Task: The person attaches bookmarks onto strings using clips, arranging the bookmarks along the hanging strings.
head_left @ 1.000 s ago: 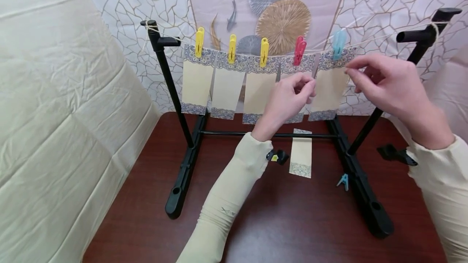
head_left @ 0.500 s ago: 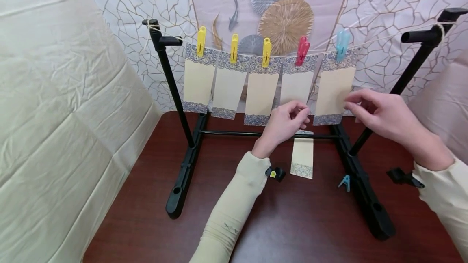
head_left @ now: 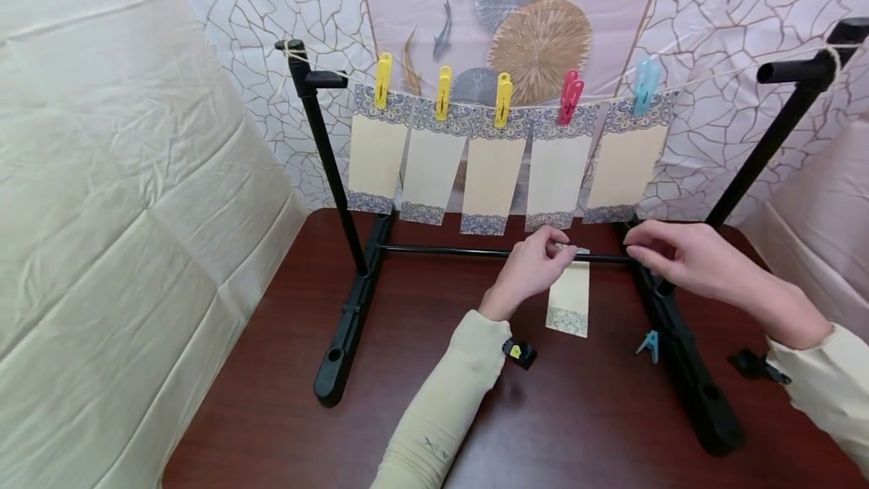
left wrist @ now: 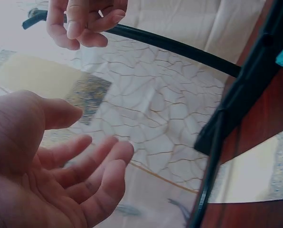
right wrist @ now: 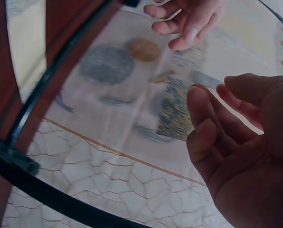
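Note:
Several patterned paper cards (head_left: 495,176) hang from a string, held by yellow clothespins (head_left: 443,93), a red clothespin (head_left: 571,96) and a light blue clothespin (head_left: 646,87) at the right. My left hand (head_left: 529,272) is below the hanging cards, its loosely bent fingers overlapping the top of a loose card (head_left: 569,306) on the table; the left wrist view shows nothing in that hand. To the right, my right hand (head_left: 689,259) floats near the frame's right foot, empty with relaxed fingers in the right wrist view. Another blue clothespin (head_left: 650,345) lies on the table beside that foot.
A black stand carries the string between its left post (head_left: 326,153) and right post (head_left: 760,149). Its thin crossbar (head_left: 441,250) runs low above the dark red table (head_left: 271,368). Pale cloth (head_left: 136,247) hangs at the left, and a patterned backdrop (head_left: 258,13) stands behind.
Both hands have moved down, away from the hanging cards toward the table. The rightmost card swung slightly and still hangs from its light blue clothespin. The loose card and lying clothespin stay put.

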`<act>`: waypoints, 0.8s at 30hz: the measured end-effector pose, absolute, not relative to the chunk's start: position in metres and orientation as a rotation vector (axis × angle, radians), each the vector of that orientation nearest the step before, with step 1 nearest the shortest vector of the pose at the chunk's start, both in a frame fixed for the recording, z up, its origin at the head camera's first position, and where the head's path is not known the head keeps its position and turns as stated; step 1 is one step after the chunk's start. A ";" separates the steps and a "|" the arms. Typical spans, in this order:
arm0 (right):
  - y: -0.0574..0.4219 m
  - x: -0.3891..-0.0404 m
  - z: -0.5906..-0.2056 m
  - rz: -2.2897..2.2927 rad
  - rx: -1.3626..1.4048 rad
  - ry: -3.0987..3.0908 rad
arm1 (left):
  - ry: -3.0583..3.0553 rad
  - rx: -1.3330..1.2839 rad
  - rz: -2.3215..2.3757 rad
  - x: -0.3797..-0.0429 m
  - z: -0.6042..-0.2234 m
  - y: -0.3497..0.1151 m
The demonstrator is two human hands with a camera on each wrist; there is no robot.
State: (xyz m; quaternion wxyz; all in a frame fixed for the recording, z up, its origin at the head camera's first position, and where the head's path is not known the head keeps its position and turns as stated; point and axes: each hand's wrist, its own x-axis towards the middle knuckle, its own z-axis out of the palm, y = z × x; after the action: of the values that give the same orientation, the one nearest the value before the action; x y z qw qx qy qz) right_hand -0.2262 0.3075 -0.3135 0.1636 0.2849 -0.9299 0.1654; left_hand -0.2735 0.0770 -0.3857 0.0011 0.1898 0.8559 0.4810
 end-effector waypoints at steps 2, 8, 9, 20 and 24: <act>0.309 -0.226 -0.321 0.471 0.822 -2.717 | 2.684 0.542 1.482 -0.275 -0.392 0.080; 0.312 -0.228 -0.344 0.447 0.841 -2.869 | 2.667 0.402 1.428 -0.281 -0.412 0.089; 0.313 -0.228 -0.348 0.442 0.847 -2.889 | 2.662 0.377 1.408 -0.282 -0.416 0.090; 0.320 -0.230 -0.380 0.478 0.977 -3.175 | 2.765 0.210 1.053 -0.285 -0.446 0.110; 0.322 -0.231 -0.393 0.393 0.972 -3.285 | 2.778 0.158 0.958 -0.287 -0.452 0.119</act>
State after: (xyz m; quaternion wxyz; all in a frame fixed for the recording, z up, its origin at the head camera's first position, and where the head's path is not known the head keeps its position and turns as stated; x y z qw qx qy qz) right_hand -0.2305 0.3221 -0.3932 -0.1528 0.2786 -0.9415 0.1126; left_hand -0.2874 0.1190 -0.4517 0.0991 0.0533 0.9393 0.3240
